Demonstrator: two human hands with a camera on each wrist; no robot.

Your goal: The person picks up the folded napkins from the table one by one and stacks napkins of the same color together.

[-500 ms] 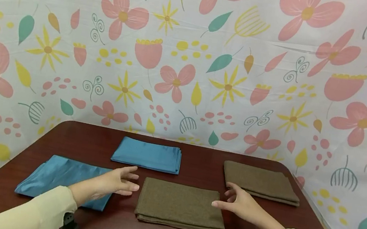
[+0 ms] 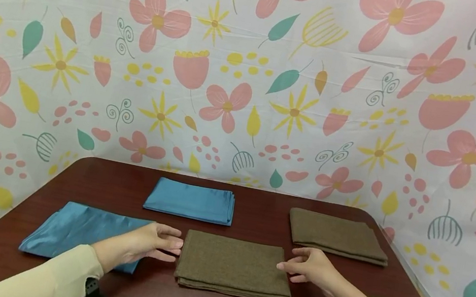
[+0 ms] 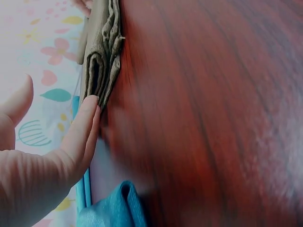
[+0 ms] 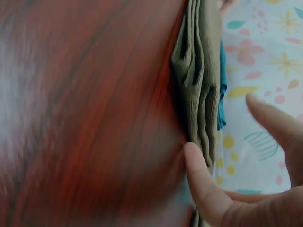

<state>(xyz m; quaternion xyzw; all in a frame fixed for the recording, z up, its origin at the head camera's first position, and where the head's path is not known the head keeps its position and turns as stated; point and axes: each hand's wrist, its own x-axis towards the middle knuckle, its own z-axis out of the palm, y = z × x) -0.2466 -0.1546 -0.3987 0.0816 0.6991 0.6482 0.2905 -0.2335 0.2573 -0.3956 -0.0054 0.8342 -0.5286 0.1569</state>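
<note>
A folded olive-brown cloth [image 2: 232, 265] lies flat at the front middle of the table, its layers showing at both ends in the wrist views. At its left end is my left hand [image 2: 142, 244], fingers fairly straight and fingertips [image 3: 90, 101] at the folded layers. Opposite it, my right hand [image 2: 316, 272] has its fingertips [image 4: 191, 150] at the cloth's right end, low by the tabletop. Both thumbs stand apart from the fingers. A rumpled blue cloth [image 2: 78, 227] lies partly beneath my left forearm in the head view.
Another folded blue cloth [image 2: 190, 202] lies at the back, left of centre. A second folded brown cloth [image 2: 338, 235] is at the back right, behind my right hand. The dark red-brown table [image 2: 256, 213] ends at a flower-patterned curtain [image 2: 228, 90].
My left hand has moved slightly lower and its fingers have straightened toward the cloth's left end. My right hand's fingers have come down beside the right end. All cloths lie where they were.
</note>
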